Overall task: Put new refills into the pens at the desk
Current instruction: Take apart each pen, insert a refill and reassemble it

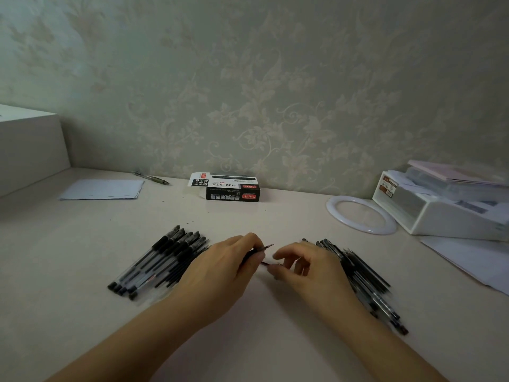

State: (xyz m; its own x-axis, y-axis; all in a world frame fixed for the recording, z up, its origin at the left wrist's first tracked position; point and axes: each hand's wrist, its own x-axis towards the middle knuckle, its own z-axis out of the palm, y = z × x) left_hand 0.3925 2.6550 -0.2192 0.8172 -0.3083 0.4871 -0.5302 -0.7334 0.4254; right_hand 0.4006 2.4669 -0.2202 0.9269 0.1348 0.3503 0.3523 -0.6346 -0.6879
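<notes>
Two hands meet at mid-tabletop: your left hand (220, 267) pinches a slim dark pen part (257, 252), its pointed tip projecting toward your right hand (305, 264), whose fingers curl loosely just beside that tip; whether they hold anything cannot be told. Expect a light, stiff, smooth piece; grip it near the tip. Black gel pens (165, 257) lie in a row at your left, a second dark heap (366, 279) at your right on the pale tabletop (82, 244).
</notes>
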